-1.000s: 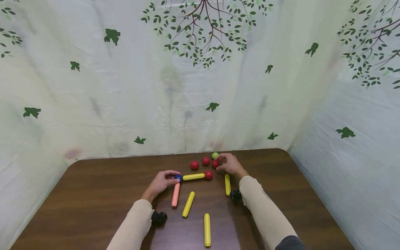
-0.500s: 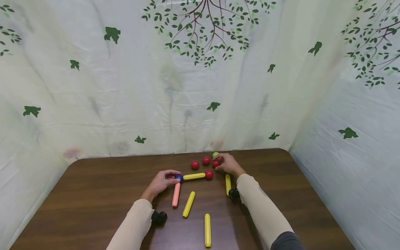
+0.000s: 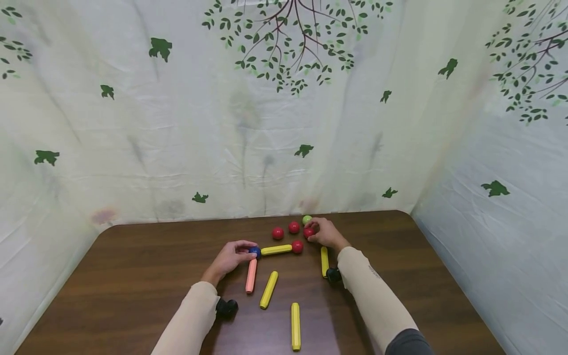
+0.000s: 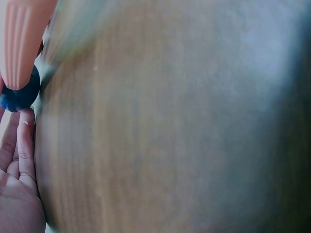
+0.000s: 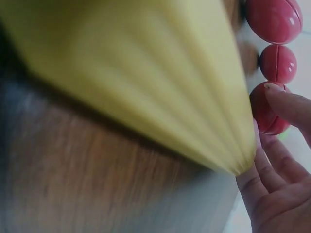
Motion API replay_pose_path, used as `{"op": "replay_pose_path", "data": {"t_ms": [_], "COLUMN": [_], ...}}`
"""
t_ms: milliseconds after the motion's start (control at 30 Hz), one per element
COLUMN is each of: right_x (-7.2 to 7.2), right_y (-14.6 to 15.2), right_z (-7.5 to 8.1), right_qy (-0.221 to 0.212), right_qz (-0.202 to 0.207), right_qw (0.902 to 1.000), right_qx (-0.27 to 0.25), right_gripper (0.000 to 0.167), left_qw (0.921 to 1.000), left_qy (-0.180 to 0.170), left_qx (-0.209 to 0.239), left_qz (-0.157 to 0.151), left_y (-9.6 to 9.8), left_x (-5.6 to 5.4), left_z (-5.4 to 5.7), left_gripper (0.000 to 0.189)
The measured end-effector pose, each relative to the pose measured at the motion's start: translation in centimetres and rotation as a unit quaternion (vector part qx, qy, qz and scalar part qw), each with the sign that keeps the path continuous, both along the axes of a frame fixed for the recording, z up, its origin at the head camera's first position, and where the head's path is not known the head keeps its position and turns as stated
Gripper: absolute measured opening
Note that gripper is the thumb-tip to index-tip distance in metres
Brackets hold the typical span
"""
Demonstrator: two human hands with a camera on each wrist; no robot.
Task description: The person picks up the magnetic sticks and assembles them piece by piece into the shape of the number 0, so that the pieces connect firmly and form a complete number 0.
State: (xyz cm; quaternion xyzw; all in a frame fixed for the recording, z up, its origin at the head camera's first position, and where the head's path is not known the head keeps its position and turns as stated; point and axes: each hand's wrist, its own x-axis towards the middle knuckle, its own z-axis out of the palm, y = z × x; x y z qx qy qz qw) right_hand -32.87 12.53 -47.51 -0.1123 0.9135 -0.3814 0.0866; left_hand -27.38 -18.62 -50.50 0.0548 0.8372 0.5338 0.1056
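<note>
My left hand (image 3: 230, 259) pinches a blue ball (image 3: 255, 252) between thumb and fingers. A pink stick (image 3: 251, 276) runs from that ball toward me, and a yellow stick (image 3: 276, 250) reaches right from it to a red ball (image 3: 297, 246). Close up in the left wrist view, the ribbed pink stick (image 4: 20, 43) meets the ball (image 4: 24, 94) above my fingertips. At the back of the table, my right hand (image 3: 327, 233) grips another red ball (image 5: 262, 114), its thumb on top in the right wrist view. A green ball (image 3: 306, 220) sits just behind that hand's fingers.
Two more red balls (image 3: 277, 233) lie to the left of my right hand. Loose yellow sticks lie nearer me: one in the middle (image 3: 268, 290), one at the front (image 3: 295, 326), one by the right wrist (image 3: 325, 261). A leaf-patterned curtain (image 3: 284, 123) hangs behind the brown table (image 3: 133, 276).
</note>
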Motion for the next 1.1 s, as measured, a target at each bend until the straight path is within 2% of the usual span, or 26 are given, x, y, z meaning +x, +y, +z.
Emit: {"op": "replay_pose_path", "data": {"t_ms": [167, 267, 533, 800, 1100], "right_x": [0.6, 1.1, 3.7, 6.3, 8.5], "right_y": [0.3, 0.4, 0.1, -1.3, -4.6], "right_z": [0.1, 0.3, 1.0, 1.7, 2.8], "right_qy": [-0.01, -0.002, 0.02, 0.027, 0.028], "right_qz": [-0.002, 0.003, 0.01, 0.066, 0.161], "right_qw": [0.9996, 0.9993, 0.9985, 0.9959, 0.9861], "right_qx": [-0.027, -0.037, -0.049, -0.055, -0.03], "right_gripper": [0.03, 0.033, 0.032, 0.032, 0.037], "left_qw": [1.0, 1.0, 1.0, 1.0, 1.0], "left_qy": [-0.001, -0.004, -0.003, 0.001, -0.005], "left_qx": [0.001, 0.001, -0.002, 0.0, 0.003], "left_qz": [0.001, 0.005, -0.002, -0.009, 0.0], "left_y": [-0.2, -0.3, -0.4, 0.0, 0.2], "left_x": [0.1, 0.1, -0.1, -0.1, 0.0], "left_z": [0.2, 0.2, 0.4, 0.1, 0.1], "left_gripper": [0.034, 0.033, 0.034, 0.038, 0.034]}}
